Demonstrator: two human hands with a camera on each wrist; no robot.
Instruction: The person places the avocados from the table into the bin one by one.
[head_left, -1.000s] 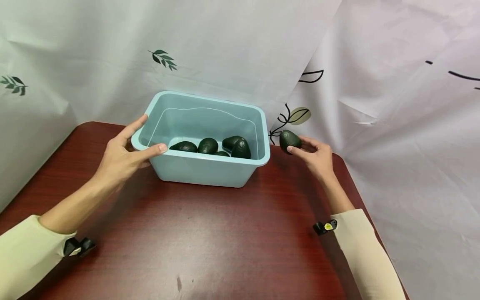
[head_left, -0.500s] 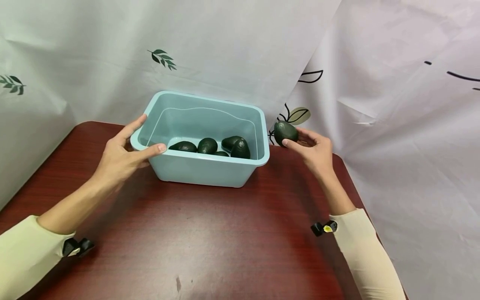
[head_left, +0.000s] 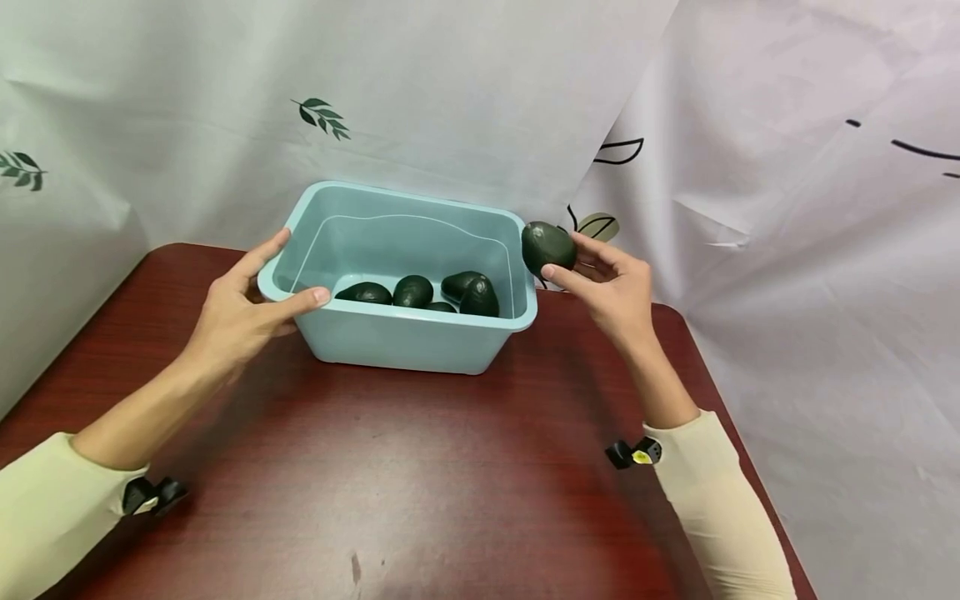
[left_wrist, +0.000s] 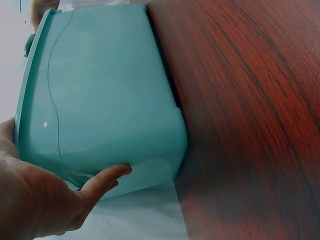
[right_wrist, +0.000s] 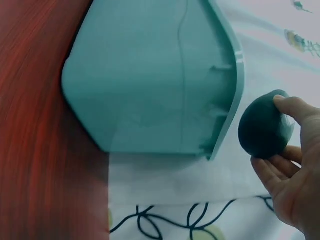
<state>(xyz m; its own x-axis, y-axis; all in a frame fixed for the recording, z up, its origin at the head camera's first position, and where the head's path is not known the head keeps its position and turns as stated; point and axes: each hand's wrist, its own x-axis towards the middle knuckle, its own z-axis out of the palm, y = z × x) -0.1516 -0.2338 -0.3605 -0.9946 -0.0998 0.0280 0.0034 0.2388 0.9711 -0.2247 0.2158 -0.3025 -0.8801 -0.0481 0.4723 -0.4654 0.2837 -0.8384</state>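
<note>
A light blue plastic bin stands on the table with several dark green avocados lying in it. At the bin's left end, my left hand grips the corner, the thumb on the front rim and the other fingers against the side; the left wrist view shows this hand too. My right hand holds another avocado between thumb and fingers, raised beside the bin's right rim. In the right wrist view that avocado is just outside the rim. The front wall hides part of the contents.
The reddish-brown wooden table reaches toward the camera. A white sheet with leaf prints hangs behind the bin and along the right side. Small black devices are worn at both wrists.
My right hand has lifted its avocado and brought it leftward, from well right of the bin to beside its right rim. The left hand and bin stay nearly in place.
</note>
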